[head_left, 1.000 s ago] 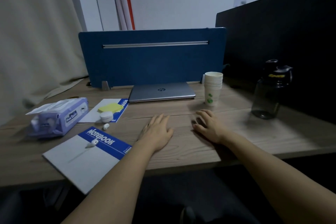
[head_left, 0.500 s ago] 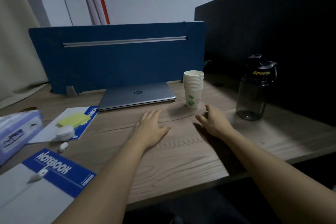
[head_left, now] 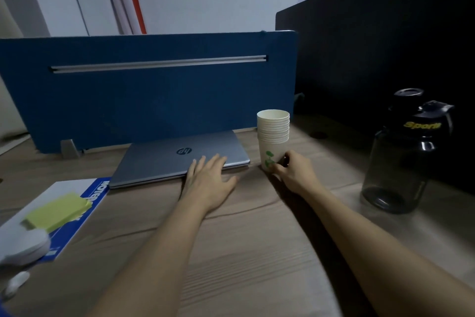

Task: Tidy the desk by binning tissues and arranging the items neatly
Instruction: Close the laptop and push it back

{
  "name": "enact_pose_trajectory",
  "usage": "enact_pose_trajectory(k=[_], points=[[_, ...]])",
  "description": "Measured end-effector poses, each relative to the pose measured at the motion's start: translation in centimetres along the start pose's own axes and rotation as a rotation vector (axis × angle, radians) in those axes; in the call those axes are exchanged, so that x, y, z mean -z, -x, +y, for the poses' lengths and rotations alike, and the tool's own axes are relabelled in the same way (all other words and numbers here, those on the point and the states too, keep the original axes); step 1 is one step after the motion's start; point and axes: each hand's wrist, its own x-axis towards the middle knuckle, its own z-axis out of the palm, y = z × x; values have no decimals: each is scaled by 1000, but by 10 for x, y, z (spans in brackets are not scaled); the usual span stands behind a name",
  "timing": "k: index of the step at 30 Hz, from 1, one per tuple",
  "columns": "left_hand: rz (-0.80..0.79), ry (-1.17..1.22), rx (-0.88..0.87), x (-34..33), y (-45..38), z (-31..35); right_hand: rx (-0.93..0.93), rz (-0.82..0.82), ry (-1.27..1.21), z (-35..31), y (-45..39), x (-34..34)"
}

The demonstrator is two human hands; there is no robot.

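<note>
Right hand at cup stack
Stack upright at its 11 o'clock, base grasped; left hand released, flat, fingertips on laptop.

Wooden desk under laptop, cup stack, bottle, notebook.

Desk: wood-grain, matt, fine ridges. Laptop: brushed silver metal look, satin, glossy logo. Cups: white paper, matt, green print. Bottle: dark see-through plastic, glossy; black plastic lid. Divider: blue cloth, matt, w/ metal rail. Sticky notes: yellow paper, matt. Notebook: smooth card cover.
</note>
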Motion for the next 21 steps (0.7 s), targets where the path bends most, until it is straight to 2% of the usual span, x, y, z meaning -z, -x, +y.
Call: enact_pose_trajectory(k=[10, 21], points=[[240, -78, -26, 7, -43, -31, 16, -23, -55, -3, -83, -43], [250, -71, -18, 5, -48, -37, -66, -3, -5, -11, -153, -80]])
